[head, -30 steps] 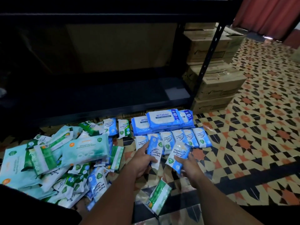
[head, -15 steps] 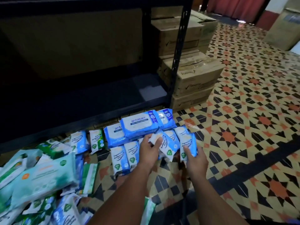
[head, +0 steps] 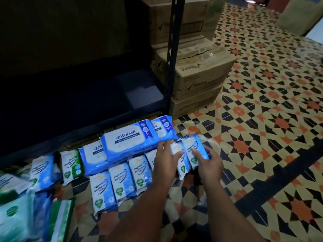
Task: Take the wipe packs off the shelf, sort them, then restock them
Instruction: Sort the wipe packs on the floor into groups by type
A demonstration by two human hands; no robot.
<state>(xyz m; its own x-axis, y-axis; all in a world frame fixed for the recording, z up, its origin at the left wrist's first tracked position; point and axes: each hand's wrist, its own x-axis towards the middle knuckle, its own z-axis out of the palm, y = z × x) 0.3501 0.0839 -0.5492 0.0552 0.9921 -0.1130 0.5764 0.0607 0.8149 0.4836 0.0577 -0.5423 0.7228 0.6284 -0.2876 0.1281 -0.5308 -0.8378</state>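
Left hand: the left hand (head: 165, 160) lies over a small blue-and-white wipe pack (head: 180, 164), fingers curled round its upper edge and thumb across its face, holding it
Right hand: the right hand (head: 208, 164) holds a second small blue pack (head: 193, 149) just beside the first, thumb pressing on its face, fingers wrapped round its right edge
Held packs: side by side and touching, at the right end of the front row, low over the tiled floor (head: 262, 137); whether they rest on the tiles cannot be told
Front row: more small blue packs (head: 122, 182) lie in a line to the left of the hands, long sides touching
Large packs: three big blue "antabax" packs (head: 129, 138) lie behind that row, overlapping, against the front edge of the shelf's lowest board
Unsorted heap: green, teal and blue packs (head: 35, 198) lie jumbled at the lower left
Shelf: the dark metal shelf (head: 172, 67) stands behind the packs, its lowest board bare where it can be seen
Boxes: stacked cardboard cartons (head: 201, 75) stand to the right of the shelf's upright post
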